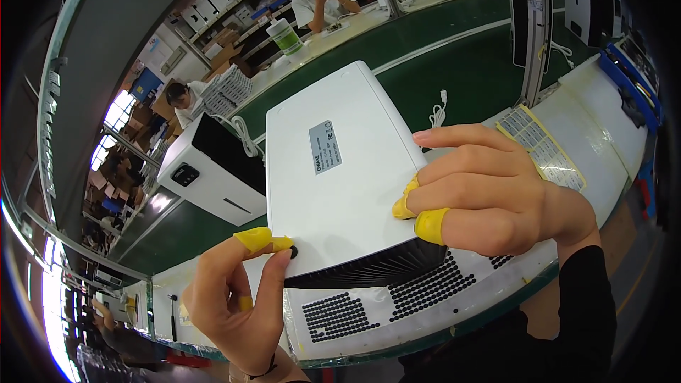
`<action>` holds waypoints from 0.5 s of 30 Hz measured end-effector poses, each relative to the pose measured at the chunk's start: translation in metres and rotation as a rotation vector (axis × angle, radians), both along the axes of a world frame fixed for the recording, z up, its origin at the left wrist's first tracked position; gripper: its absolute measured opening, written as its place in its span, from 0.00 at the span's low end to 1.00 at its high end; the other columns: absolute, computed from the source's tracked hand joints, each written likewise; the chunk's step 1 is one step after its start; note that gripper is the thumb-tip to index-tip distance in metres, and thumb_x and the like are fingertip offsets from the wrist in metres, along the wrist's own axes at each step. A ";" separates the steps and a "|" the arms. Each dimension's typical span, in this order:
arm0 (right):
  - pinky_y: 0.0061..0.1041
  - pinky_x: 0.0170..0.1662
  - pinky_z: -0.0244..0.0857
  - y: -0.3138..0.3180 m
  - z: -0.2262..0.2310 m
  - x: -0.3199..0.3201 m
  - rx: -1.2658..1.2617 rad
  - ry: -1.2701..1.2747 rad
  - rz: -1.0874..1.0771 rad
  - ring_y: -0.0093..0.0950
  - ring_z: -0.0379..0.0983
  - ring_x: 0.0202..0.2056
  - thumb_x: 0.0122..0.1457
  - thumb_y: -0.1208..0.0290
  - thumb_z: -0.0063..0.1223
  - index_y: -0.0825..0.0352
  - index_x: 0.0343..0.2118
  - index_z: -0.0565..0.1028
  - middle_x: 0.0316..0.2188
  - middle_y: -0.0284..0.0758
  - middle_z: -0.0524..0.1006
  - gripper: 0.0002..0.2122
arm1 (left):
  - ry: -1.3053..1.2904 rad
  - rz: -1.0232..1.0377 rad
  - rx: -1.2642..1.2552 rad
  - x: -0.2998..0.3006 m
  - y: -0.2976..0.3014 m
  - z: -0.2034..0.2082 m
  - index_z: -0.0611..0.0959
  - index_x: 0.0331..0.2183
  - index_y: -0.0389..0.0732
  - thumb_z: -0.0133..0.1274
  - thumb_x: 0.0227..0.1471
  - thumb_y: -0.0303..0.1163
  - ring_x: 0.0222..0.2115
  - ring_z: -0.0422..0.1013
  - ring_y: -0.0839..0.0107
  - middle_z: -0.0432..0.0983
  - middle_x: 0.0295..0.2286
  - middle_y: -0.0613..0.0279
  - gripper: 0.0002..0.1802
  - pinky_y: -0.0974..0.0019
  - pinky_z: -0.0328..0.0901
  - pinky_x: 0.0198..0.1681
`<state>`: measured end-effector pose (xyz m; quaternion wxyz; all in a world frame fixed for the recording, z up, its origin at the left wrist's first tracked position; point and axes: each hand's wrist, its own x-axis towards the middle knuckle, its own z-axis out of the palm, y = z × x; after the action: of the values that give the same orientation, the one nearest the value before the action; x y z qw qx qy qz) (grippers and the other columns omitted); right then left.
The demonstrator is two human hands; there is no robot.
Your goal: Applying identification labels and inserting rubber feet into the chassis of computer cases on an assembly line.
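Note:
A white box-shaped appliance (340,206) lies tilted in front of me, its flat face with a grey label (325,147) turned up and its black ribbed side toward me. At its near left corner my left hand (237,291) pinches a small round black rubber foot (294,251) against the white face, between thumb and a finger in a yellow finger cot. My right hand (489,195) grips the near right edge, two yellow-covered fingertips on the face and the index finger stretched along the side. Its thumb is hidden.
Sheets of black rubber feet (340,315) lie on the bench near me. A second white-and-black appliance (220,170) stands on the green conveyor (468,64) at left. A yellow-edged label sheet (543,145), white cable (438,110), metal post (535,42) and blue bin (631,85) are right. People sit beyond.

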<state>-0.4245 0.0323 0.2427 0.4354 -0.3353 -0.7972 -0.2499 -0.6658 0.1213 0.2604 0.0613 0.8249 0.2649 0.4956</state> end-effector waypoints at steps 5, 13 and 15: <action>0.41 0.50 0.68 0.000 -0.001 -0.004 0.100 -0.022 -0.020 0.28 0.75 0.33 0.46 0.77 0.59 0.63 0.29 0.68 0.30 0.34 0.78 0.10 | 0.120 0.032 0.111 -0.012 -0.017 -0.001 0.80 0.34 0.35 0.62 0.39 0.15 0.14 0.54 0.88 0.79 0.28 0.60 0.16 0.82 0.44 0.17; 0.31 0.47 0.65 0.041 0.022 0.030 -0.237 0.494 -0.015 0.31 0.74 0.37 0.55 0.76 0.52 0.72 0.35 0.72 0.31 0.38 0.77 0.07 | 0.390 0.232 0.613 -0.002 -0.035 -0.021 0.81 0.37 0.30 0.52 0.46 0.14 0.21 0.76 0.65 0.80 0.33 0.47 0.13 0.73 0.64 0.20; 0.28 0.46 0.64 0.069 0.022 0.050 -0.269 0.410 -0.181 0.31 0.73 0.38 0.55 0.72 0.54 0.73 0.35 0.72 0.33 0.39 0.77 0.09 | 0.495 0.304 0.627 -0.004 -0.037 -0.021 0.80 0.39 0.30 0.53 0.46 0.14 0.20 0.75 0.66 0.80 0.34 0.47 0.14 0.74 0.63 0.18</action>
<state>-0.3749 0.1014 0.2646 0.5151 -0.5038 -0.6852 -0.1063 -0.6699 0.0841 0.2391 -0.3319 0.8493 0.2265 0.3425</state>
